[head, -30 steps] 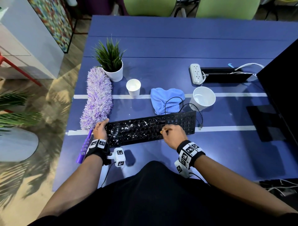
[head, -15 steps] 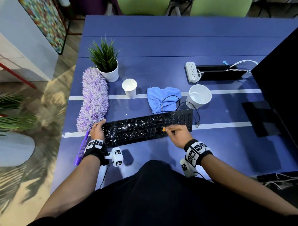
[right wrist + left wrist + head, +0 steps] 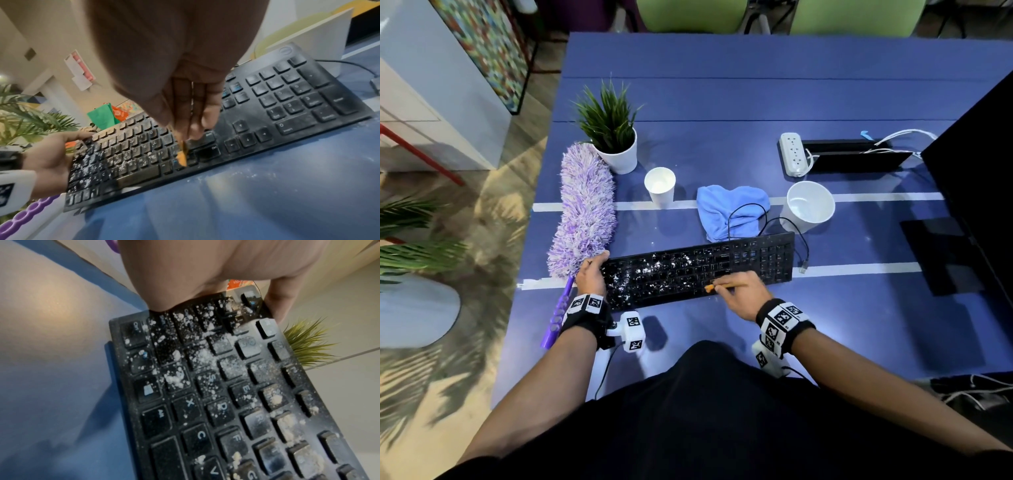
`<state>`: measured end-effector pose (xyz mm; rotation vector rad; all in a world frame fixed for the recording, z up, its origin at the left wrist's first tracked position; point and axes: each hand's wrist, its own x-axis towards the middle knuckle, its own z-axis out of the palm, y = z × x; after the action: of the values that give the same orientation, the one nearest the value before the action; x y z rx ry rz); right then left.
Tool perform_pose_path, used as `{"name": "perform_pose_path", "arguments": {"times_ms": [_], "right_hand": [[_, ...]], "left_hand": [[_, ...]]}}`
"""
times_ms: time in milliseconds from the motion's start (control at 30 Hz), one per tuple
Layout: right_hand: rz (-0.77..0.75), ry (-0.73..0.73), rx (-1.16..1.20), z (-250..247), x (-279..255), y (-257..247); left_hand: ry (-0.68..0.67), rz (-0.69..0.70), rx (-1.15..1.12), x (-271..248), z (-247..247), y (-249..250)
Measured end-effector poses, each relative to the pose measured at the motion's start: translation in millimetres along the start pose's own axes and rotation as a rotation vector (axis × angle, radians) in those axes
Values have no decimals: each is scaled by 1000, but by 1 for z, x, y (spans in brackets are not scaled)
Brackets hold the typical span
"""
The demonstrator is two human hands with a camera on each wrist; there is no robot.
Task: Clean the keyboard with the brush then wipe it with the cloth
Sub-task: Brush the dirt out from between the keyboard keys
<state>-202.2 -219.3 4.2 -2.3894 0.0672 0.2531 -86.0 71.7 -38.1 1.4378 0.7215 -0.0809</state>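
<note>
A black keyboard (image 3: 698, 270), speckled with white powder, lies on a blue table (image 3: 722, 85), its left end gripped by the left hand (image 3: 590, 275). A thin brush (image 3: 182, 158) with an orange tip is pinched in the right hand (image 3: 743, 294) over the bottom key row. A blue cloth (image 3: 729, 209) is crumpled just behind the keyboard.

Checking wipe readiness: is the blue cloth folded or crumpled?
Crumpled: the blue cloth lies bunched behind the keyboard, its cable looped across it.
</note>
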Motion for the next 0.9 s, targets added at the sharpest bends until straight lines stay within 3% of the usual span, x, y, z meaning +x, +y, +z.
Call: {"name": "perform_pose_path", "arguments": {"times_ms": [67,167,333,433,467,567,700,800,900], "right_hand": [[33,128,-45,-6,-1,-1],[-86,256,14,-10,-2,-1],[-50,-49,25,2,-1,2],[-85,116,57,6,2,1],[-55,108,63,4,4,0],[48,-97,-6,7,7,1],[-7,83,12,8,5,-1],[73,-43,-10,6,7,0],[65,82,70,0,7,-3]], "left_hand": [[3,-19,-18,3,0,-2],[-1,-24,-33,3,0,-1],[-22,-13,-12,6,-1,-3],[-33,-31,-9,3,-3,-2],[-35,-25,-15,2,-2,-2],[-37,-31,-29,1,-3,-3],[-41,-21,-5,1,-5,-2],[-34,6,21,4,-8,-5],[-66,2,7,0,-6,-2]]}}
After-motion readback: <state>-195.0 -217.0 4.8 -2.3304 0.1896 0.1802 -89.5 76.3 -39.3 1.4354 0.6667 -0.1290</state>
